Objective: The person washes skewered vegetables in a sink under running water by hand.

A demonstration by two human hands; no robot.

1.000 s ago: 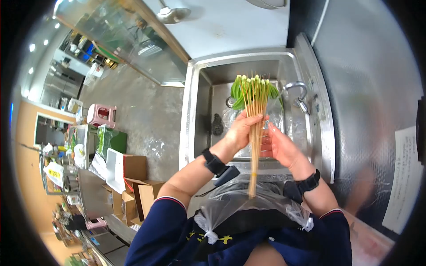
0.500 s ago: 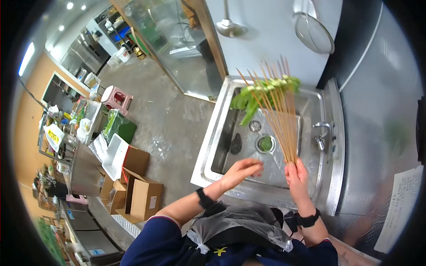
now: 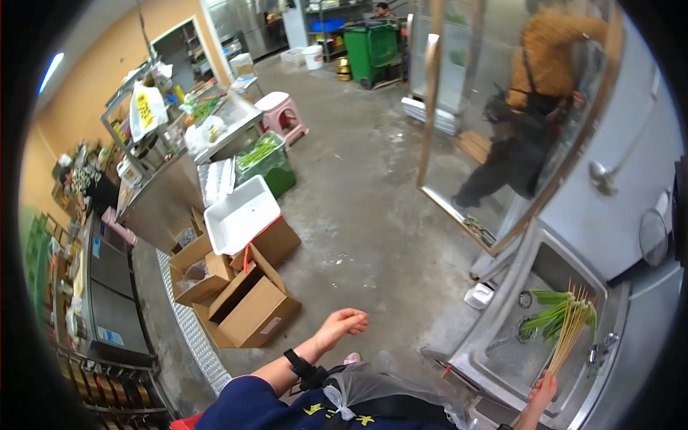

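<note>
My right hand (image 3: 542,393) is closed round the lower part of a bundle of thin wooden skewers (image 3: 566,340), at the near right side of the steel sink (image 3: 466,358). Green leafy vegetables (image 3: 550,314) are threaded near the far ends of the skewers, over the basin. My left hand (image 3: 342,326) hangs above the floor, left of the sink, its fingers loosely bent and holding nothing. The faucet (image 3: 603,348) stands just right of the bundle.
Open cardboard boxes (image 3: 258,308) and a white tub (image 3: 242,215) lie at left. A green crate (image 3: 269,165) and pink stool (image 3: 283,115) stand beyond. Behind a glass door (image 3: 448,129) is a person in a brown top (image 3: 548,57). A ladle (image 3: 603,179) hangs at right.
The view has swung left, bringing more floor and boxes in. My left hand has come off the skewers and away from the sink; my right hand has taken hold of the bundle.
</note>
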